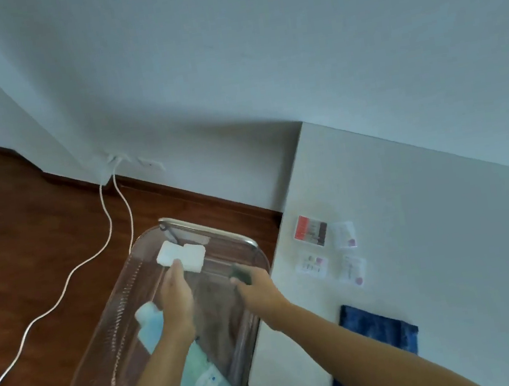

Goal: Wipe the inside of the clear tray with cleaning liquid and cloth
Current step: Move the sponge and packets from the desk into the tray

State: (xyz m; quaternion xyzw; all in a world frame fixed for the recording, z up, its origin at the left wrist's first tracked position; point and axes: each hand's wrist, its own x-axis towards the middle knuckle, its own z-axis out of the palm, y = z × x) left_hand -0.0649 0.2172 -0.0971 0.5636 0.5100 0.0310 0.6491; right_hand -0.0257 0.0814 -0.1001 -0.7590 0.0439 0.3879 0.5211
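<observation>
The clear tray point(120, 296) is a long see-through bin that overhangs the left edge of the white table. Inside it lie a pale blue bottle of cleaning liquid point(204, 380) and two white pads point(182, 255) near the far end. My left hand point(176, 298) reaches into the tray, fingertips touching the white pads. My right hand point(253, 286) is closed around a small dark object point(241, 274) over the tray's right wall; blur hides what that object is. A blue cloth point(378, 335) lies on the table, right of the tray.
Several small cards or packets point(328, 248) lie on the white table point(432, 233) beyond the cloth. Two white cables point(63, 285) run across the wooden floor from a wall socket point(117, 159) to the left of the tray.
</observation>
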